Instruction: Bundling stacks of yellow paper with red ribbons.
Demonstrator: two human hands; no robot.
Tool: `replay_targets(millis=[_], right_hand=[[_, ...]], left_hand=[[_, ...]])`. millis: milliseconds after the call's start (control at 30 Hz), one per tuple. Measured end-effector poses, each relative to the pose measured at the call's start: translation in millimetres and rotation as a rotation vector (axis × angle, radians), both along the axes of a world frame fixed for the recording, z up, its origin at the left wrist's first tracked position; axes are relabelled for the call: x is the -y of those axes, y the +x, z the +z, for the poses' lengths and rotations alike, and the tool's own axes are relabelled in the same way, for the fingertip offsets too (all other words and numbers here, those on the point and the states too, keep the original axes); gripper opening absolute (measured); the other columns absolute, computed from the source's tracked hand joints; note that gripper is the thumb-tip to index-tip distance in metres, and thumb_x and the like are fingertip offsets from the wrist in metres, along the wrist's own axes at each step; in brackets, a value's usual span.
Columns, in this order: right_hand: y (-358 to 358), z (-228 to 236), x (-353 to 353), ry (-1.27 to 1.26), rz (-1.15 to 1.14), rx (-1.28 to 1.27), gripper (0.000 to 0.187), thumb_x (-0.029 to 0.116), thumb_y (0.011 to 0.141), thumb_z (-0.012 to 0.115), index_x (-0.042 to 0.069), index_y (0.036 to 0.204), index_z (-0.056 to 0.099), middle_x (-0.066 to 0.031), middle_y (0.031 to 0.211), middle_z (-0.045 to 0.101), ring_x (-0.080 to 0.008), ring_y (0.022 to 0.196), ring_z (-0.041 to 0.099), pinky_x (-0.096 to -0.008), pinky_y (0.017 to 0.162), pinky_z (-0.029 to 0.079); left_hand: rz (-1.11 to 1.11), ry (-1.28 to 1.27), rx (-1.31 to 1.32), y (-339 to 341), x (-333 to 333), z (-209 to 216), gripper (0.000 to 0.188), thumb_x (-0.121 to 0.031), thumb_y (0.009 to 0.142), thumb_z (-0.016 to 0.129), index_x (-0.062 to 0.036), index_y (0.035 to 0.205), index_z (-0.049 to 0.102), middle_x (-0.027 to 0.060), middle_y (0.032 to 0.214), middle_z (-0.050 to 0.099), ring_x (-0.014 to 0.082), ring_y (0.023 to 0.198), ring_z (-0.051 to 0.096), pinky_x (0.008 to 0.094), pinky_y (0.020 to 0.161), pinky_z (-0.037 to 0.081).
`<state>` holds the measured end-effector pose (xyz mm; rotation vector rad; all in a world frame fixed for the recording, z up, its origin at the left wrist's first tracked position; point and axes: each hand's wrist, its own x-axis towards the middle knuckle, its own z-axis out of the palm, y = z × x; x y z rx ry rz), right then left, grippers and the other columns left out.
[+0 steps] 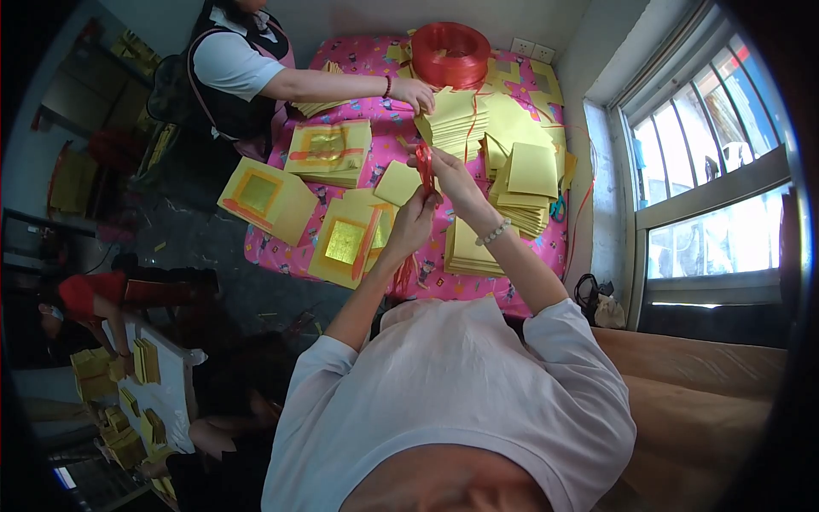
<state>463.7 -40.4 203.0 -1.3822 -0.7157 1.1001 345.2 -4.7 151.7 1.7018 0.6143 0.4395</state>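
Observation:
Both my hands are raised over the pink patterned table cover (290,243), one a little above the other. A bundle of thin red plastic strings (426,164) runs between them. My left hand (415,219) is closed round its lower part, and loose red ends (404,275) hang down below. The fingers of my right hand (458,179) pinch the upper part; a beaded bracelet is on that wrist. Close by lie a small yellow paper square (397,183) and a stack of folded yellow paper (472,247).
A large red plastic string coil (450,56) stands at the back. Yellow paper stacks (522,183) are at the right, with blue-handled scissors (558,209). Yellow sheets with gold squares (345,241) lie left. Across the table, another person's hand (413,94) touches a yellow stack (454,122).

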Motion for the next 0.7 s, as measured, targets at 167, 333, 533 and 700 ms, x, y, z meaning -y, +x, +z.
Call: replay_targets(millis=[167,333,533,700], right_hand=[[-7.0,-0.8,4.2,0.099,0.054,-0.055,0.047,0.041,0.093,0.029,0.009,0.124,0.045,-0.0083,0.111,0.054,-0.0147,0.105,0.049,-0.0302,0.090,0.038],[-39.4,-12.5,7.0,0.284,0.039,-0.145,0.060,0.050,0.092,0.019,0.004,0.118,0.048,-0.0060,0.102,0.057,-0.0130,0.091,0.052,-0.0269,0.081,0.041],[-53.1,-6.5,15.3,0.202,0.547,-0.029,0.060,0.048,0.093,0.022,0.001,0.092,0.058,-0.0035,0.064,0.054,-0.0113,0.064,0.049,-0.0244,0.063,0.040],[-54.5,4.6,19.0,0.052,0.838,-0.027,0.050,0.044,0.093,0.031,0.004,0.074,0.053,0.0036,0.056,0.034,-0.0062,0.054,0.036,-0.0220,0.053,0.035]], left_hand=[[0.081,0.118,0.156,-3.1,-1.0,10.0,0.015,-0.010,0.089,0.037,-0.0015,0.095,0.048,0.0122,0.082,0.052,0.0217,0.077,0.054,0.0320,0.068,0.041],[0.132,-0.029,0.577,-12.4,-15.9,41.4,0.013,-0.013,0.092,0.037,-0.0050,0.086,0.046,0.0043,0.092,0.050,0.0119,0.084,0.049,0.0269,0.076,0.040],[0.165,-0.517,0.940,-46.2,-28.4,114.6,0.020,-0.025,0.093,0.039,-0.0088,0.083,0.045,0.0019,0.071,0.045,0.0121,0.065,0.045,0.0281,0.064,0.042],[0.444,-0.626,1.124,-145.9,-60.5,122.1,0.012,-0.016,0.090,0.043,-0.0087,0.081,0.047,-0.0028,0.060,0.031,0.0079,0.048,0.027,0.0235,0.049,0.027]])
